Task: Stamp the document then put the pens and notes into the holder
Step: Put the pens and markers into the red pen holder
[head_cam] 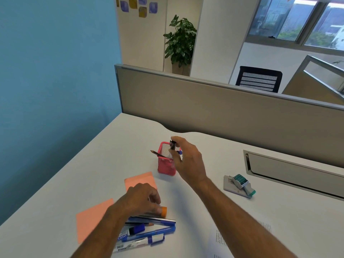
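Observation:
A pink mesh holder (166, 167) stands mid-desk with a pencil (157, 154) leaning out of its left side. My right hand (188, 161) hovers over the holder, pinching a black-capped marker (172, 146) upright in its mouth. My left hand (144, 199) rests on an orange-capped pen (163, 211) at the top of a pile of blue pens and markers (149, 231). Two pink sticky notes lie flat, one near the holder (140, 179) and one at the left (91, 218). The printed document (219, 239) shows partly under my right forearm. A green and white stamp (242, 183) lies at the right.
The stamp rests on a grey pad (229, 185). A recessed cable tray (290, 170) runs along the right rear of the white desk (130, 138). A grey partition (204, 105) closes off the back, and a blue wall (55, 71) stands at the left.

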`<state>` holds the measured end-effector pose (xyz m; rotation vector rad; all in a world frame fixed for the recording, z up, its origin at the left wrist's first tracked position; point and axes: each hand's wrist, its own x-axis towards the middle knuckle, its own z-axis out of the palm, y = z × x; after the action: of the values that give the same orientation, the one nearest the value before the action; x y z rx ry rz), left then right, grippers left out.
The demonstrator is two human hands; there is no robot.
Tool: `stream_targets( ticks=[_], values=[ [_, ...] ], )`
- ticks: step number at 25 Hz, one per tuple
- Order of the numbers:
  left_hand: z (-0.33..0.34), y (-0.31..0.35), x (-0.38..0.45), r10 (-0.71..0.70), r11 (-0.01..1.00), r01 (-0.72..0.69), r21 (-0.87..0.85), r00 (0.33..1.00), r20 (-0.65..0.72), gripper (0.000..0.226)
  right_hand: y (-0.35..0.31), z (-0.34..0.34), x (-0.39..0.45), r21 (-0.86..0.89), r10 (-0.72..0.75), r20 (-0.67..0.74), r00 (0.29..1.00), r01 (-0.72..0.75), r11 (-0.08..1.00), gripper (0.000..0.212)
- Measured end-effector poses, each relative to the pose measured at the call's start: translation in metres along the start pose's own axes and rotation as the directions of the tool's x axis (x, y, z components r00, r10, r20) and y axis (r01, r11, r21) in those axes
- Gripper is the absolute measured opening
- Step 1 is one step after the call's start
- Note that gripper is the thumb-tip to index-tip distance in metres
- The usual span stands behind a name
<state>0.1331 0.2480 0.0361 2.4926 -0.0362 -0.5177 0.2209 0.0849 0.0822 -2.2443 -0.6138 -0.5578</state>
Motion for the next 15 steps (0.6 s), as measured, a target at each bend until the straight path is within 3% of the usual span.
stream_targets(
  ticks=[4,7,11,13,15],
  values=[
    [0.003,-0.001,0.000,0.052,0.998,-0.052,0.031,0.998,0.021,0.034,0.004,0.004,-0.004,-0.039,0.070,0.092,0.993,-0.067,0.997,0.037],
    [0.005,-0.004,0.000,0.133,0.982,-0.140,0.125,0.989,0.068,0.040,0.006,0.005,-0.010,-0.083,0.046,0.134,0.990,-0.035,0.996,0.035],
    [0.006,-0.002,-0.002,0.210,0.955,-0.211,0.208,0.977,0.023,0.035,0.011,0.006,-0.017,-0.109,-0.037,0.011,0.999,0.038,0.993,0.038],
    [0.006,0.003,-0.002,0.227,0.971,-0.218,0.096,0.969,-0.097,0.028,0.012,0.004,-0.023,-0.073,-0.093,-0.039,0.995,0.090,0.993,0.040],
    [0.000,0.009,-0.003,0.205,0.955,-0.253,-0.154,0.940,-0.271,0.019,0.011,-0.001,-0.030,-0.001,-0.140,-0.052,0.989,0.140,0.990,0.042]
  ],
)
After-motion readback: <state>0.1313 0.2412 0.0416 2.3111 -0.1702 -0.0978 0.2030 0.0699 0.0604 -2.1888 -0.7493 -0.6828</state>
